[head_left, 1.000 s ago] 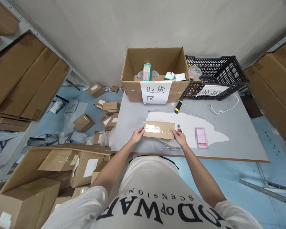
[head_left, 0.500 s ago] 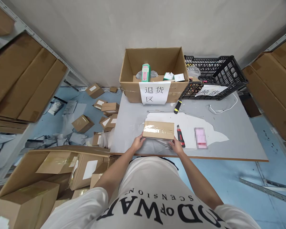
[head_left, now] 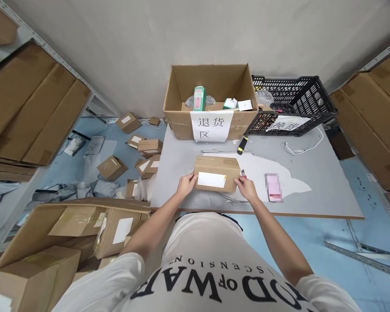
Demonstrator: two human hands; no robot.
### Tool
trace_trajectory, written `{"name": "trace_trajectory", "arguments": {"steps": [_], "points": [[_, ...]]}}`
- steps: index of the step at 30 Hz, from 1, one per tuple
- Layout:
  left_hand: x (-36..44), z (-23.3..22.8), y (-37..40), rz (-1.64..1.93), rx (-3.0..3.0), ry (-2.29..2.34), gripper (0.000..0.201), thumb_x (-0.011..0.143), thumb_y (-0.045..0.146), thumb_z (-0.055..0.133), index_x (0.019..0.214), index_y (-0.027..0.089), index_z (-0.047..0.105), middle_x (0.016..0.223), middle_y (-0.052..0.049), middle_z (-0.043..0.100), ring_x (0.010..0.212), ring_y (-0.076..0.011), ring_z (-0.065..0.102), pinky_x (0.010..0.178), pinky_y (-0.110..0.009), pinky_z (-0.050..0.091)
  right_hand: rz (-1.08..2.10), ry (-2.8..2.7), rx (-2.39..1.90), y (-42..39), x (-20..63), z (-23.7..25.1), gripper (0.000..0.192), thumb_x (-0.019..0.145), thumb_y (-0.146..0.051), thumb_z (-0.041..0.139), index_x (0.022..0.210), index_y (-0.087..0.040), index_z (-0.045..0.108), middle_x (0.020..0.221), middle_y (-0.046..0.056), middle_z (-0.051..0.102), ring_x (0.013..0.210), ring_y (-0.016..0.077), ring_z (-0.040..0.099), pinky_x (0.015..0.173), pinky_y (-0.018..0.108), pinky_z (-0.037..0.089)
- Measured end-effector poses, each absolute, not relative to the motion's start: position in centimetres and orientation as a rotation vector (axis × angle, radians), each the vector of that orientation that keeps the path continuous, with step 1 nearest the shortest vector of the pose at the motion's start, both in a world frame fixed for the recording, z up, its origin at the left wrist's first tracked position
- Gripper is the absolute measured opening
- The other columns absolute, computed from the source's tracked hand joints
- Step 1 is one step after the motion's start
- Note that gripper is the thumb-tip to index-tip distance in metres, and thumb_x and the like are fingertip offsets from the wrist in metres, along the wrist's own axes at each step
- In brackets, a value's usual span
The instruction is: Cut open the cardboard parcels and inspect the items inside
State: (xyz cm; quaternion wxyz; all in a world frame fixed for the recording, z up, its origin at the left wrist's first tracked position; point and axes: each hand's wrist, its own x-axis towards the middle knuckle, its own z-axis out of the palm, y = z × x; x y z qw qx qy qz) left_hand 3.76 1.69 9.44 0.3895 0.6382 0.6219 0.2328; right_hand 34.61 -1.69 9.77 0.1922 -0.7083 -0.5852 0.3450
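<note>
Presently, a small cardboard box (head_left: 217, 173) is gripped at both ends, left hand (head_left: 186, 185) and right hand (head_left: 245, 188), tilted up off the grey table (head_left: 325, 182), white label (head_left: 212, 179) facing the person.

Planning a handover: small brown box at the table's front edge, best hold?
Take the small brown box by its two short ends, coming in from left and right. It is long and shallow, tipped label-side toward the person; left hand and right hand already hold those ends.

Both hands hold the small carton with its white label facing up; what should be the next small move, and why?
Probably lay the small carton flat on the table: left hand and right hand grip its ends, it looks tipped toward the person, and the red cutter waits beside it.
</note>
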Motion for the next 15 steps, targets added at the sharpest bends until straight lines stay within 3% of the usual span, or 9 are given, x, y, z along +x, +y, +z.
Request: {"name": "trace_trajectory", "arguments": {"steps": [9,12,15], "points": [[4.1,8.0,3.3,0.508,1.467,1.632,0.04,0.081,0.049,0.051,0.082,0.017,0.075,0.067,-0.003,0.071,0.077,-0.0211,0.066,0.069,-0.026,0.046,0.967,-1.675,-2.165,-0.1,34.5,8.9,0.039,0.086,-0.046,0.045,0.084,-0.02,0.074,0.074,0.006,0.071,0.073,0.0217,0.064,0.063,0.028,0.042],[4.2,6.3,2.9,0.531,1.382,1.586,0.035,0.076,0.047,0.058,0.086,0.017,0.074,0.074,-0.003,0.073,0.081,-0.0218,0.067,0.071,-0.028,0.048,0.979,-1.653,-2.222,0.1,34.3,7.6,0.038,0.084,-0.046,0.047,0.087,-0.02,0.075,0.073,0.007,0.071,0.074,0.023,0.064,0.063,0.029,0.043],[4.2,4.7,2.7,0.583,1.294,1.495,0.045,0.07,0.046,0.065,0.102,0.015,0.07,0.093,-0.006,0.073,0.091,-0.023,0.066,0.078,-0.031,0.05,0.95,-1.605,-2.268,0.4,34.3,6.6,0.04,0.083,-0.049,0.048,0.094,-0.021,0.074,0.08,0.007,0.072,0.079,0.0241,0.065,0.067,0.031,0.045]]}}
